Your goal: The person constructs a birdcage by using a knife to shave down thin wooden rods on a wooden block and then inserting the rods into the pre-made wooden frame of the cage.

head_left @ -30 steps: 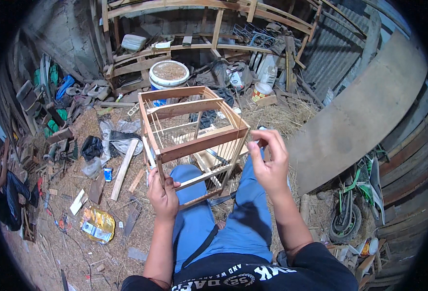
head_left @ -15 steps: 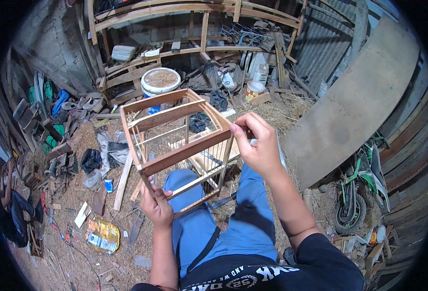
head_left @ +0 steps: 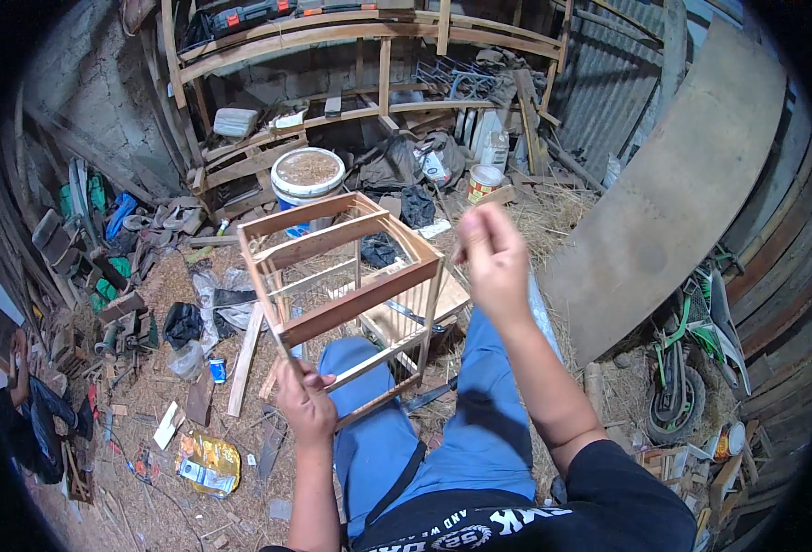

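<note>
A wooden cage frame (head_left: 351, 300) with slats and thin rods is tilted over my blue-trousered knees. My left hand (head_left: 307, 400) is closed round its lower left corner post. My right hand (head_left: 495, 271) is raised just beyond the frame's top right corner, blurred, with fingers pinched on something I cannot make out. Behind the frame's lower right part lie a pale wooden board (head_left: 452, 299) and a dark long tool (head_left: 431, 396), partly hidden.
Around lie a white bucket (head_left: 307, 166), a small can (head_left: 485, 177), scrap wood, a yellow bag (head_left: 208, 465) and straw. A large panel (head_left: 663, 184) leans right above a green dirt bike (head_left: 691, 368). Another person (head_left: 34, 405) is at far left. A wooden rack (head_left: 378, 41) stands behind.
My right hand moved onto the frame's top right corner, then lifted slightly away from it and blurred. The frame in my left hand shifted a little left, then downward in view.
</note>
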Action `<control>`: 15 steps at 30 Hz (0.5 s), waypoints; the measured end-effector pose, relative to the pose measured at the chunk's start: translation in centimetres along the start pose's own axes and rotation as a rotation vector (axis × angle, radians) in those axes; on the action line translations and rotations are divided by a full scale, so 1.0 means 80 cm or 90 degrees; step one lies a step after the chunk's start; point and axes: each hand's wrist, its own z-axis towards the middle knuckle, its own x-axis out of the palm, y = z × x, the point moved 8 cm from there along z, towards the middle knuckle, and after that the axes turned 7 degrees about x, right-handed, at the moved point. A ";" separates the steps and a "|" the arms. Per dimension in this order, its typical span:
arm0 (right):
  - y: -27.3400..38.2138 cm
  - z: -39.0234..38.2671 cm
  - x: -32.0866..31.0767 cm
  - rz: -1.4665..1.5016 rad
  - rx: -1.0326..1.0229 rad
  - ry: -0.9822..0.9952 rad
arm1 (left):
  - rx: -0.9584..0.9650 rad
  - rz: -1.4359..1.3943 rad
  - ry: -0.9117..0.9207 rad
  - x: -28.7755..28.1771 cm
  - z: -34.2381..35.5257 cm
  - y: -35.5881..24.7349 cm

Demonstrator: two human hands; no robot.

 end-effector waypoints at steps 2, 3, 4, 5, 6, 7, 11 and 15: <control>0.022 0.028 -0.023 0.096 -0.033 -0.019 | 0.089 0.078 0.037 0.019 0.009 -0.021; 0.030 0.034 -0.035 0.190 -0.064 -0.041 | 0.094 0.077 0.038 0.023 0.012 -0.022; 0.034 0.033 -0.038 0.191 -0.069 -0.046 | 0.100 0.101 0.048 0.028 0.014 -0.023; 0.034 0.034 -0.031 0.237 -0.043 0.014 | 0.108 0.123 0.057 0.033 0.017 -0.024; 0.035 0.036 -0.024 0.282 -0.019 0.074 | 0.080 0.088 0.061 0.034 0.019 -0.018; 0.032 0.028 -0.020 0.279 -0.005 0.095 | 0.089 0.083 0.063 0.033 0.017 -0.012; 0.022 -0.005 -0.017 0.283 0.007 0.163 | -0.110 -0.043 -0.029 0.003 0.020 0.043; 0.024 -0.029 -0.005 0.231 0.018 0.211 | -0.079 -0.175 -0.202 -0.067 0.036 0.080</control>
